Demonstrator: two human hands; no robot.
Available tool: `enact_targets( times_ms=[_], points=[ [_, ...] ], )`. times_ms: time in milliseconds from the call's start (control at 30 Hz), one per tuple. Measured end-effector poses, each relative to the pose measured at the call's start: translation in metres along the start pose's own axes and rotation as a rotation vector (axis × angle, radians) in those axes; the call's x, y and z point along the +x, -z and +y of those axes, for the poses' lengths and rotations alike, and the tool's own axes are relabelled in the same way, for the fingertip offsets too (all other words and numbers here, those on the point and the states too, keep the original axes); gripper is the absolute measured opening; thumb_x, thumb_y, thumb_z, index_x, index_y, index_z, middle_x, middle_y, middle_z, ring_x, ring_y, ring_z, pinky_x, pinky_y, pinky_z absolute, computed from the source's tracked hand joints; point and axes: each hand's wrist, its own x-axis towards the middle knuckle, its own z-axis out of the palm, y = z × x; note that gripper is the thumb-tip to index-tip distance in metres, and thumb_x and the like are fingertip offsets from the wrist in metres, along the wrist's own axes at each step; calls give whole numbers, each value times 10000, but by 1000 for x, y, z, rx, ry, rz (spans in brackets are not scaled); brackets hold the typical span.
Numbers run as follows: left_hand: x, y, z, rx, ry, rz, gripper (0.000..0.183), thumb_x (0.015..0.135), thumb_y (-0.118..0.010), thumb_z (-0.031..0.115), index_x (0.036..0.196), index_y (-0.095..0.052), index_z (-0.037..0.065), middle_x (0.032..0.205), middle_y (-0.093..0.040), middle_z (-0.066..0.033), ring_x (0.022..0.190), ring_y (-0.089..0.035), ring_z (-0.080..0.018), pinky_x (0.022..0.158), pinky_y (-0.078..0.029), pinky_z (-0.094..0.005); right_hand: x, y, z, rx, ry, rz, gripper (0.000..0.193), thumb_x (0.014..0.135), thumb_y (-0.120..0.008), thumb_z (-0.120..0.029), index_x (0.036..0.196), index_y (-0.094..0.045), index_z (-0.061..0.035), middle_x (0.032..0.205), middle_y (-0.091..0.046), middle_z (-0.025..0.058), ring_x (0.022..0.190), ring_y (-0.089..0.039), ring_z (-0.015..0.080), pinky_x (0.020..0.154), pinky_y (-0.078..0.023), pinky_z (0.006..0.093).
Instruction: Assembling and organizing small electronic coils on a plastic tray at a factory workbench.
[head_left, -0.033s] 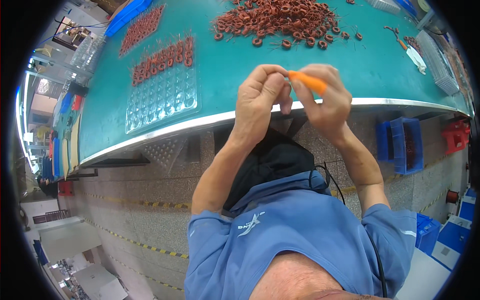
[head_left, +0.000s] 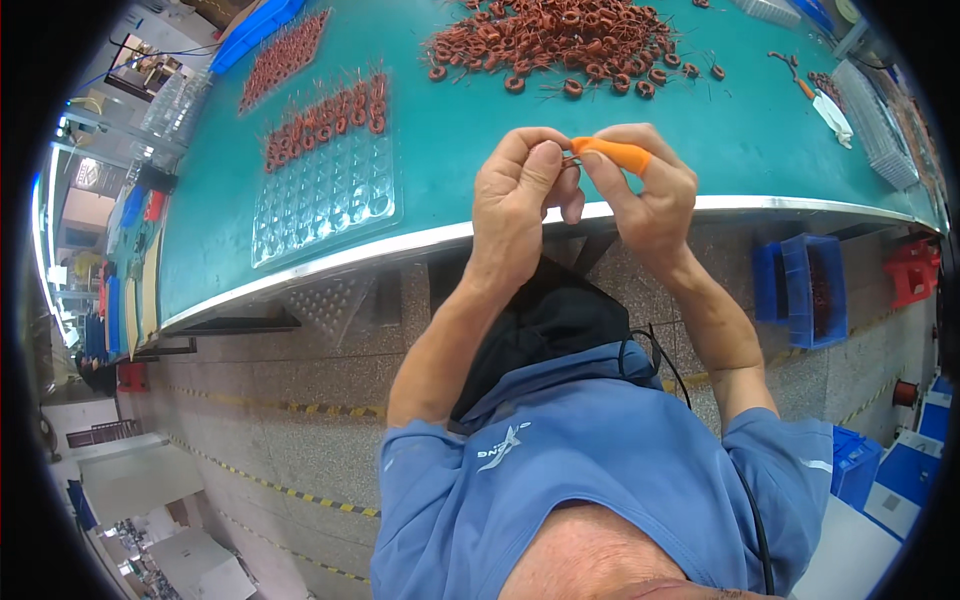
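Observation:
Just above the table's front edge, my left hand point(head_left: 512, 195) is closed in a pinch on a small copper-coloured wire coil point(head_left: 570, 161). Its body is mostly hidden by my fingers; thin reddish wire shows between the two hands. My right hand point(head_left: 652, 198) meets it from the right, thumb and forefinger pinching the wire end. An orange finger cot point(head_left: 618, 154) covers that forefinger. Beyond my hands lies a heap of similar ring-shaped coils point(head_left: 560, 42) with loose wire ends. To the left, a clear moulded tray point(head_left: 325, 212) has coils point(head_left: 325, 125) standing in its far rows.
Another coil-filled tray point(head_left: 285, 62) and a blue bin point(head_left: 252, 38) sit at the far left. An orange-handled tool point(head_left: 806, 90) and stacked clear trays point(head_left: 872, 125) are at the right. Below the table edge stand blue crates point(head_left: 812, 295) and a red stool point(head_left: 910, 275).
My right hand, blurred by motion before, is now sharp. Its orange-covered forefinger has tilted flatter, and reddish wire shows between the fingertips. My left hand has barely moved.

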Motion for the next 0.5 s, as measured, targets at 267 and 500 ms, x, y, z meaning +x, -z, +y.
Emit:
enact_targets(
  times_ms=[267,500],
  points=[
    [1,11,-7,102,-19,-11,166,1004,-487,158,1069,-498,6,731,-531,-41,599,-550,-118,547,-463,-239,-17,-11,12,395,-327,40,317,877,-704,-179,1148,-643,-25,943,-689,56,856,-644,130,753,-503,260],
    [-6,22,-11,282,-53,-139,240,978,-537,117,1187,-486,11,770,-544,-34,641,-556,-98,598,-469,-221,-28,-5,12,493,-570,-98,367,902,-685,-255,1102,-636,49,953,-701,95,853,-656,119,754,-534,243]
  ],
)
